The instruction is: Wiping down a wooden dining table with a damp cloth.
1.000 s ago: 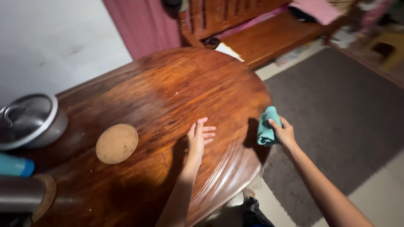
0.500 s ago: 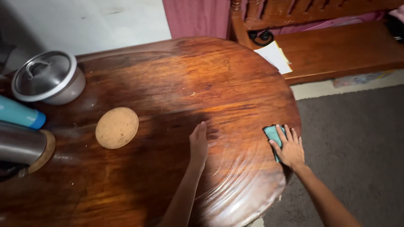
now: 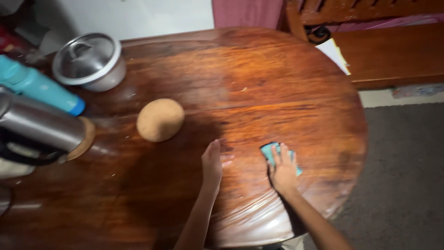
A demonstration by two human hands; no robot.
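Right hand (image 3: 283, 170) pressed flat, fingers spread, on a teal cloth (image 3: 270, 152), pinning it to the round wooden table (image 3: 259, 83); not a closed grasp, palm-down hold on the cloth, with teal showing beyond the fingertips and at the thumb side. Cloth on the near right part of the tabletop, a little in from the curved edge. Left hand (image 3: 213, 163) just beside, to the left, open and empty, resting edge-on against the wood with fingers pointing away from the body; apart from the cloth, not touching it. Further left and up, a round cork coaster (image 3: 160, 119) lying flat on the wood, well apart from both hands. Beyond that, near the far left rim, a steel pot with a glass lid (image 3: 89, 61). At the left edge, a teal bottle (image 3: 37, 88) on its side or tilted, and below it a steel flask (image 3: 39, 124) over a second cork disc. Right of the table, white paper sheets (image 3: 335, 53) on a wooden bench (image 3: 397, 55), and a grey carpet (image 3: 407, 176) on the floor.
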